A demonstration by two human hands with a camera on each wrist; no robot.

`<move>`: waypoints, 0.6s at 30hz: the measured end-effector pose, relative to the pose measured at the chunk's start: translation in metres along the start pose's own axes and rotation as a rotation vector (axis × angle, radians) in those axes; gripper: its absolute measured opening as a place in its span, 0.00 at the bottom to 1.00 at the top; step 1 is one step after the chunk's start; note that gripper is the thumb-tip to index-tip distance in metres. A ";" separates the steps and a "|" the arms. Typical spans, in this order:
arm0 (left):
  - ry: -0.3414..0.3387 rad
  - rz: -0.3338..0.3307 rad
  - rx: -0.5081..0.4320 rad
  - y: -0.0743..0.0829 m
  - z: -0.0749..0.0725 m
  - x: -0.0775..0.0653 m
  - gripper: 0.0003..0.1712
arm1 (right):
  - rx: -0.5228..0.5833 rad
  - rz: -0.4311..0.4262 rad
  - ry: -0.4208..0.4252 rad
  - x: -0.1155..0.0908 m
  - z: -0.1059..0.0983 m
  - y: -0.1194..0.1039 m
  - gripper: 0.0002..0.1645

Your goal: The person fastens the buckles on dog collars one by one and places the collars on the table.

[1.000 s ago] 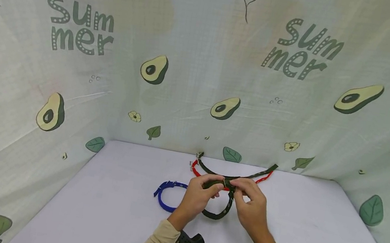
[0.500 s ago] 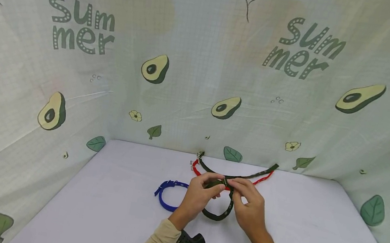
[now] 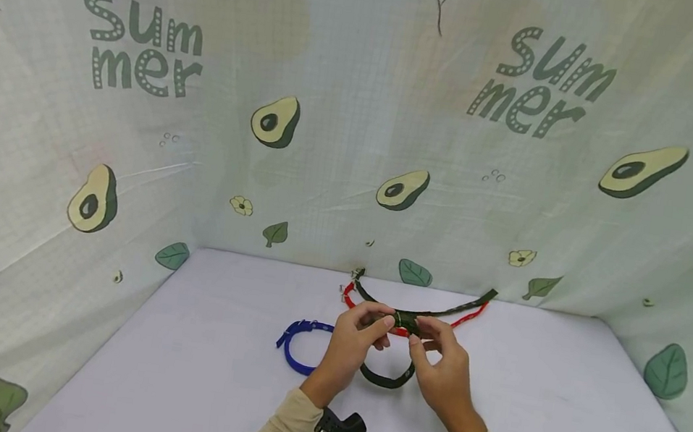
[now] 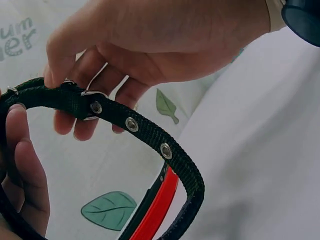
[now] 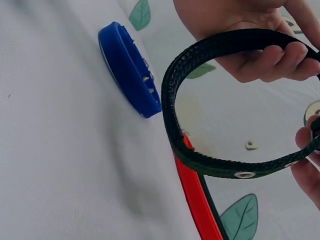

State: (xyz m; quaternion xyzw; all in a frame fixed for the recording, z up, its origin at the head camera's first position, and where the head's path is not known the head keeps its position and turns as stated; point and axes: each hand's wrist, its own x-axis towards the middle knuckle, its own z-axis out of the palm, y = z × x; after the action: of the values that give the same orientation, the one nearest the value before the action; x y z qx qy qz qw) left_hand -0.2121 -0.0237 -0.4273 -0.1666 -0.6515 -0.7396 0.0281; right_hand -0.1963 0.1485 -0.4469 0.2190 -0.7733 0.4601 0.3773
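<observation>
Held up in front of me is a dark green webbing collar point(image 4: 149, 136) with metal eyelets, fastened into a loop. My left hand point(image 3: 352, 337) pinches it between thumb and fingers on the left side. On the other side, my right hand point(image 3: 445, 364) pinches the strap beside the metal buckle point(image 4: 95, 93), with more fingers curled behind. The collar's lower loop point(image 3: 386, 384) hangs between the wrists in the head view. In the right wrist view, left fingers point(image 5: 280, 60) lie behind the collar's band.
A blue collar point(image 3: 298, 368) lies looped on the white table point(image 3: 181, 369), left of the hands. Behind them, a red collar point(image 3: 470, 316) and another dark collar point(image 3: 469, 306) lie stretched out, partly hidden. Printed fabric point(image 3: 340, 62) hangs at the back and sides.
The right thumb and fingers have moved slightly apart from the left hand, exposing more strap between them. The collar's top has risen a little. Both hands still hold the collar.
</observation>
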 end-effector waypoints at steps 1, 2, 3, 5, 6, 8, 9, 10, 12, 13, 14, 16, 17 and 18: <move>0.000 -0.002 -0.008 0.000 0.000 0.000 0.13 | 0.002 -0.002 -0.004 0.000 0.000 0.000 0.22; -0.001 -0.003 -0.017 0.000 0.000 0.001 0.14 | 0.002 -0.007 -0.007 0.001 0.000 0.001 0.22; -0.002 -0.005 -0.028 0.000 0.000 0.001 0.14 | -0.005 -0.015 -0.009 0.001 0.000 0.001 0.23; -0.005 -0.008 -0.050 0.001 0.000 0.000 0.14 | -0.019 -0.035 -0.007 0.001 0.001 0.001 0.23; -0.008 -0.008 -0.058 0.002 0.000 0.000 0.14 | -0.027 -0.044 -0.005 0.001 0.001 0.002 0.23; -0.010 -0.009 -0.057 0.002 -0.001 -0.002 0.14 | -0.036 -0.049 -0.009 0.000 0.002 0.002 0.23; -0.012 -0.007 -0.052 0.002 -0.001 -0.002 0.14 | -0.038 -0.050 -0.013 0.000 0.002 0.003 0.22; -0.016 -0.004 -0.044 0.001 -0.001 -0.001 0.14 | -0.037 -0.043 -0.020 0.000 0.002 0.003 0.22; -0.026 0.003 -0.009 0.001 -0.001 0.000 0.14 | -0.046 -0.025 -0.041 0.001 0.001 0.004 0.20; -0.035 0.011 0.010 0.000 -0.002 0.001 0.15 | -0.049 -0.014 -0.051 0.001 0.000 0.005 0.19; -0.043 0.018 0.032 0.000 -0.002 0.001 0.15 | -0.056 -0.005 -0.060 0.002 -0.001 0.005 0.19; -0.056 0.029 0.100 0.001 -0.003 0.001 0.16 | -0.068 0.002 -0.068 0.002 -0.002 0.005 0.18; -0.058 0.032 0.137 0.001 -0.003 0.000 0.16 | -0.077 0.000 -0.070 0.002 -0.002 0.005 0.18; -0.057 0.033 0.179 0.002 -0.004 -0.001 0.16 | -0.083 -0.002 -0.069 0.002 -0.002 0.005 0.18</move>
State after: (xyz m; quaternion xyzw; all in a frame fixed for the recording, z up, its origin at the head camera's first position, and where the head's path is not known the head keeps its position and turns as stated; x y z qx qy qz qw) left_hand -0.2119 -0.0283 -0.4258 -0.1953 -0.7126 -0.6729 0.0366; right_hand -0.2001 0.1531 -0.4477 0.2196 -0.8039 0.4197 0.3597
